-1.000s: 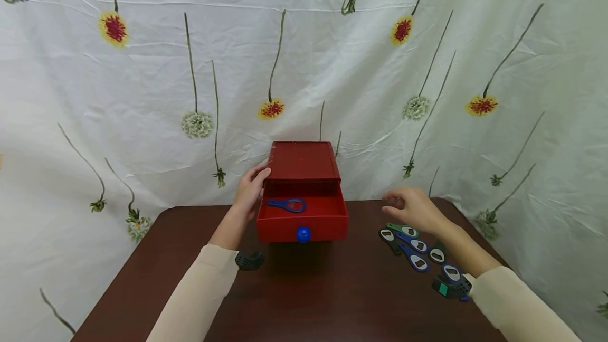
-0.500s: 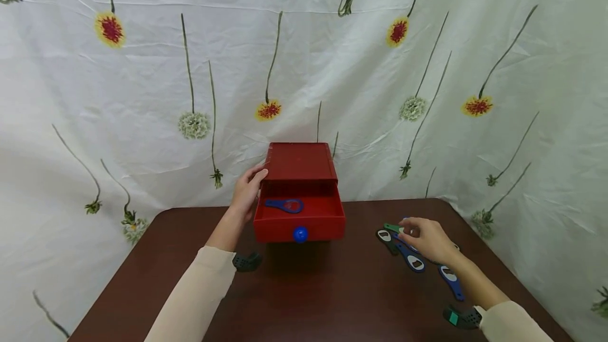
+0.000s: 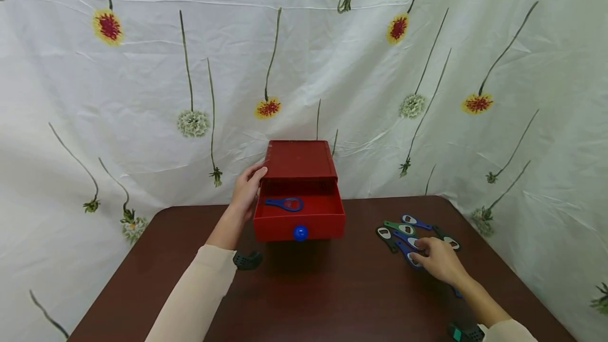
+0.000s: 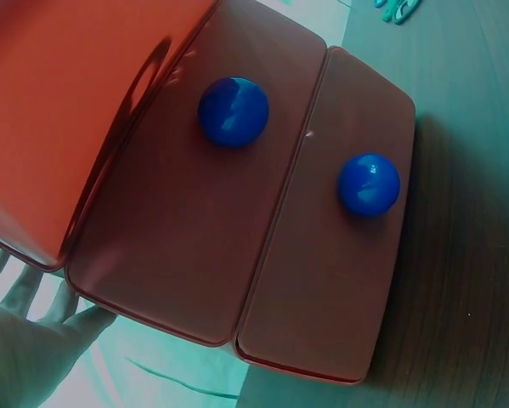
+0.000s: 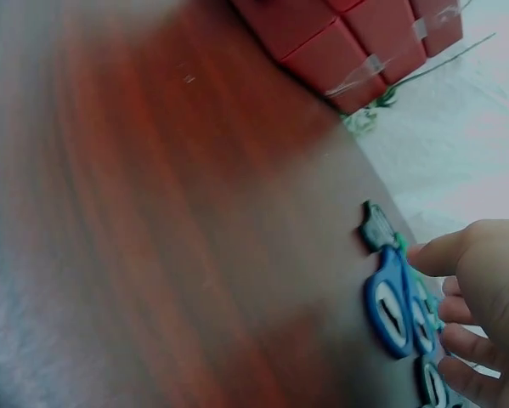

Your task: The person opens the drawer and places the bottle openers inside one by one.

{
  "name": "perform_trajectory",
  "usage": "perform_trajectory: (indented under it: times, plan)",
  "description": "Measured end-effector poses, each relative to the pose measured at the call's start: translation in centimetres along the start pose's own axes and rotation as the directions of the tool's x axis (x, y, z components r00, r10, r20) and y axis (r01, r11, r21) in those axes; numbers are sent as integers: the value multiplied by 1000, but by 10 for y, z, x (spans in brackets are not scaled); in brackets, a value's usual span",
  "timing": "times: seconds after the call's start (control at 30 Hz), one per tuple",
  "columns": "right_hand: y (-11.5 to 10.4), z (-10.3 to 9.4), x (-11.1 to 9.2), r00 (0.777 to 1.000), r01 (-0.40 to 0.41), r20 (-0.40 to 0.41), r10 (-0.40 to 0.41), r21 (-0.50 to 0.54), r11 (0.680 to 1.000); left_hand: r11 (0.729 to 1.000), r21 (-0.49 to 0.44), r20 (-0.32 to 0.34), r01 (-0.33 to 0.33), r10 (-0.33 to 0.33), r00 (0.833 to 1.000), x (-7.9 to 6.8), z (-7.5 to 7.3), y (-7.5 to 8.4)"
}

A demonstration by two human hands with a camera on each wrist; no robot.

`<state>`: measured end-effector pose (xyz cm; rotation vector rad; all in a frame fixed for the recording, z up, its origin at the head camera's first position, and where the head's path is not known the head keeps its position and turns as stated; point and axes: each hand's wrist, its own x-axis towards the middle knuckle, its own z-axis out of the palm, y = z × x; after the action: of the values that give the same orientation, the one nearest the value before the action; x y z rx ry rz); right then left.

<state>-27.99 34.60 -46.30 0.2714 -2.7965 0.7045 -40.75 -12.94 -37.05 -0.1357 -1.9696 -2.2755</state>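
Observation:
My left hand (image 3: 247,189) rests against the left side of a red drawer cabinet (image 3: 300,158), fingers extended in the left wrist view and thumb at the top edge. Its top drawer (image 3: 280,229) is pulled out, and a blue bottle opener (image 3: 276,202) lies inside. Over at the right, my right hand (image 3: 442,260) hovers low above several flat bottle openers, thumb and fingers apart. The thumb tip is right by a blue bottle opener (image 5: 390,306). A green bottle opener (image 3: 392,225) and a black bottle opener (image 3: 389,241) lie farther left. My hand partly hides the near ones.
Two closed drawers with blue knobs (image 4: 234,111) sit below the open one. A blue knob (image 3: 300,233) also sticks out from the open drawer. The dark wooden table (image 3: 304,294) ends at a white flowered cloth (image 3: 370,94) behind.
My right hand has come down and toward me, from above the far side of the bottle openers to their near side. The left hand keeps its place on the cabinet.

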Motion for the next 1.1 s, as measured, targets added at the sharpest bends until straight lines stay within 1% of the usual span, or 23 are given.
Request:
perform_trajectory:
  times: [0.17, 0.27, 0.43, 0.6, 0.83, 0.93, 1.1]
  plan:
    - [5, 6, -4, 997, -60, 42, 63, -74, 995, 1000, -18, -7, 6, -6, 1000, -1, 2, 0]
    - [7, 7, -3, 997, -57, 54, 63, -104, 993, 1000, -15, -11, 7, -7, 1000, -1, 2, -1]
    - [10, 10, 0, 996, -33, 81, 41, -101, 994, 1000, 5, -11, 10, -10, 1000, 0, -1, -1]
    - [9, 12, 3, 998, -26, 60, 32, -100, 995, 1000, 11, -8, 13, -13, 1000, 1, -1, 2]
    - [7, 15, 4, 994, -104, 40, 106, -48, 993, 999, 12, -14, 30, -30, 999, 1, -2, 1]
    - [8, 16, 3, 992, -113, 45, 115, -45, 993, 1000, 8, -11, 27, -27, 1000, 1, -2, 1]
    - [10, 13, 4, 992, -122, 28, 123, -51, 991, 1000, -1, -10, 29, -29, 1000, 2, -2, 0]
